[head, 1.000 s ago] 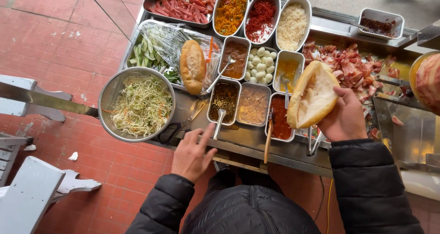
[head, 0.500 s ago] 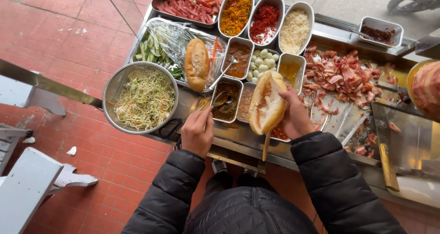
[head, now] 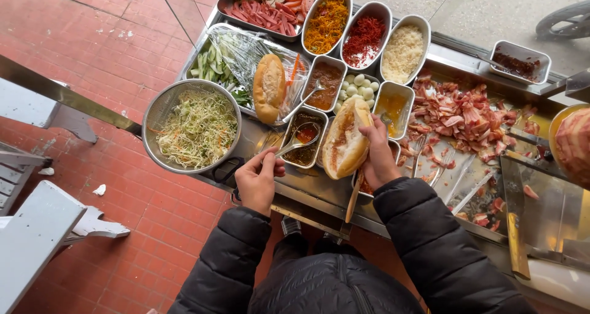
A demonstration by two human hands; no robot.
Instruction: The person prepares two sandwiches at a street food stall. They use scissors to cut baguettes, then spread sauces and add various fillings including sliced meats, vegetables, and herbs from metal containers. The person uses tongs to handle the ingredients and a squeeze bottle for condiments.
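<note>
The floor is made of red square tiles, a bit dusty, with thin pale lines between them. Small white scraps lie on it. At the left stand pale grey-blue painted wooden pieces of furniture, with chipped paint. A long metal bar runs slanted across the left side. The shiny steel desk stretches along the right. Past it, at the top, the ground is grey pavement. A dark wheel shows in the top right corner. Soft daylight falls evenly, with no hard shadows.
</note>
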